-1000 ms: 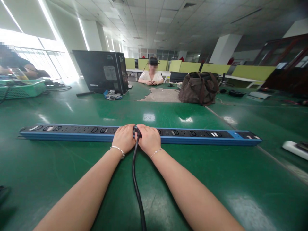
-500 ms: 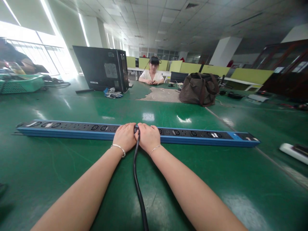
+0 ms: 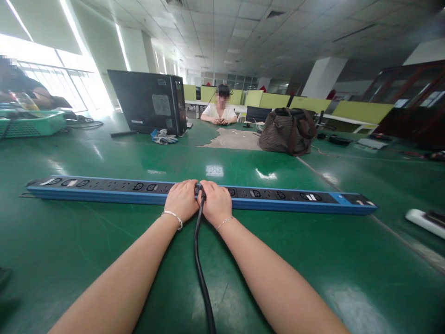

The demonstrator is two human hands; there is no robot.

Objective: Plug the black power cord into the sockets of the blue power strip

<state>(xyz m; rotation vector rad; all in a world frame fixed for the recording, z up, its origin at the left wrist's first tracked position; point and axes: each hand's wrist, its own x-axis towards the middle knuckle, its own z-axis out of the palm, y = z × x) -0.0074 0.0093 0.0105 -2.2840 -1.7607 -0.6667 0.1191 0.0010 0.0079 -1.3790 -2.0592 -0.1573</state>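
A long blue power strip (image 3: 114,185) with black sockets lies across the green table. My left hand (image 3: 181,200) is closed over the middle of the strip, fingers wrapped over its far edge. Right beside it, my right hand (image 3: 216,202) is closed around the plug (image 3: 203,194) of a thick black power cord (image 3: 197,253). The plug sits over the strip's socket face between my two hands. Whether it is fully seated in a socket is hidden by my fingers. From there the cord runs toward me and out of the bottom edge.
A black computer case (image 3: 149,102) stands at the back left, with gloves (image 3: 163,136) in front. A brown bag (image 3: 288,131) is at the back right. A green basket (image 3: 33,123) is far left, a white device (image 3: 426,222) far right. A person (image 3: 219,109) sits opposite.
Both hands stay on the strip and plug. My fingers shift very slightly around the plug, and more of the plug's end shows now. The view has tilted a little.
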